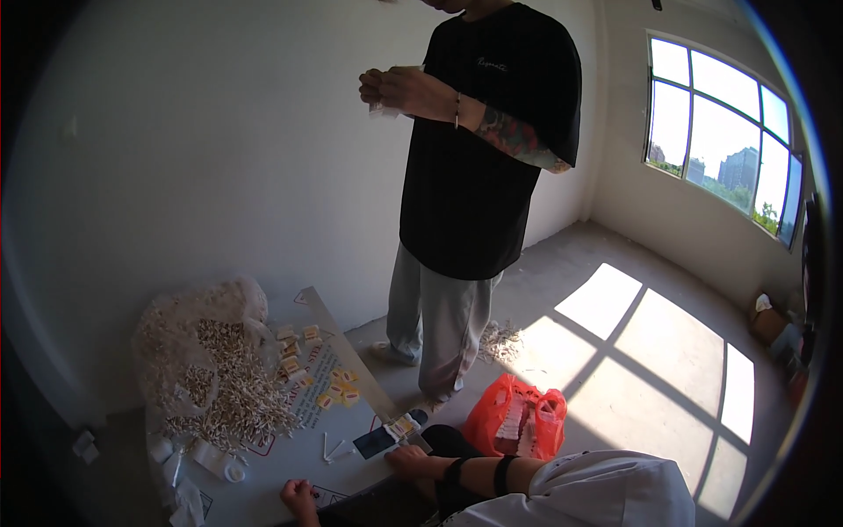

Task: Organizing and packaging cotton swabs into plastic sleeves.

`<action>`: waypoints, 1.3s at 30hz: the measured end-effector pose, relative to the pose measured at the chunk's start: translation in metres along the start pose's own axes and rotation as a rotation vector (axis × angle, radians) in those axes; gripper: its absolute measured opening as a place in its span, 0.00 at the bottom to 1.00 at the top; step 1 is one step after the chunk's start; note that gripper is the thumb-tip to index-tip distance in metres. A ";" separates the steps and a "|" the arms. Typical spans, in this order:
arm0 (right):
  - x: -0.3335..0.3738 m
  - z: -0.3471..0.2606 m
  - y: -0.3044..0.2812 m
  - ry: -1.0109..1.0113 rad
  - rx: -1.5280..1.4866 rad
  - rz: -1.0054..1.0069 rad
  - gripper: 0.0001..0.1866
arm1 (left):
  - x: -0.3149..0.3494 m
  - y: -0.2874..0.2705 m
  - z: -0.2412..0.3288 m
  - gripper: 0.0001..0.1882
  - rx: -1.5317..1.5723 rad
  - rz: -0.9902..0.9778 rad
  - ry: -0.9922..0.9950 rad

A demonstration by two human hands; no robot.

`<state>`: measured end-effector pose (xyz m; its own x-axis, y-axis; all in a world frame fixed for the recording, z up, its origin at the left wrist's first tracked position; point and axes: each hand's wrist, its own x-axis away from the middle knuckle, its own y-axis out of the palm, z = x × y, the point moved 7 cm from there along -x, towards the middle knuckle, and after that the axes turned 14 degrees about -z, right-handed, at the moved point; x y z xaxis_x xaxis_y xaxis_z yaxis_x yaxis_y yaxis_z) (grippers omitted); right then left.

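Observation:
My left hand is closed at the near edge of the grey board table, its fingers curled. Whatever it may hold is hidden. My right hand rests farther right, by the table's edge, fingers bent inward; I cannot make out anything in them. Just beyond it lies a dark flat rectangular object, with a row of small pale packets touching its end. Thin white sticks lie left of it. A large heap of small pale sticks spills from a clear plastic bag.
Yellow packets lie mid-table. A red plastic bag with pinkish packs stands on the floor at right. A co-worker in a black shirt stands beyond the table, holding a small clear packet. A white roll lies near left.

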<state>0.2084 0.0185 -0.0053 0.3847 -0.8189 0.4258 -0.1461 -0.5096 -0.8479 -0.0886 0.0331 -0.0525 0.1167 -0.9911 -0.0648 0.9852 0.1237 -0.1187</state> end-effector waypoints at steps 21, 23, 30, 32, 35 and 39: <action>-0.012 0.009 0.007 0.004 0.025 -0.104 0.16 | -0.003 0.002 -0.009 0.03 0.044 -0.014 0.002; -0.024 0.016 0.019 0.013 0.040 -0.127 0.18 | -0.004 -0.002 -0.011 0.03 0.025 -0.011 0.009; -0.019 0.015 0.016 -0.003 0.015 -0.110 0.17 | 0.006 0.002 0.023 0.05 -0.138 -0.063 -0.002; -0.016 0.010 0.013 0.011 0.013 -0.106 0.17 | 0.006 -0.001 0.018 0.05 -0.152 -0.061 0.077; -0.006 0.004 0.006 0.041 0.005 -0.140 0.17 | 0.005 -0.002 0.003 0.05 -0.109 -0.046 0.054; -0.001 -0.001 0.007 0.014 0.000 -0.136 0.17 | 0.003 -0.006 -0.016 0.04 -0.181 -0.023 0.084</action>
<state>0.2056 0.0152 -0.0114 0.3881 -0.7460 0.5411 -0.0936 -0.6160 -0.7822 -0.0959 0.0307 -0.0677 0.0760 -0.9871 -0.1412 0.9478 0.1155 -0.2971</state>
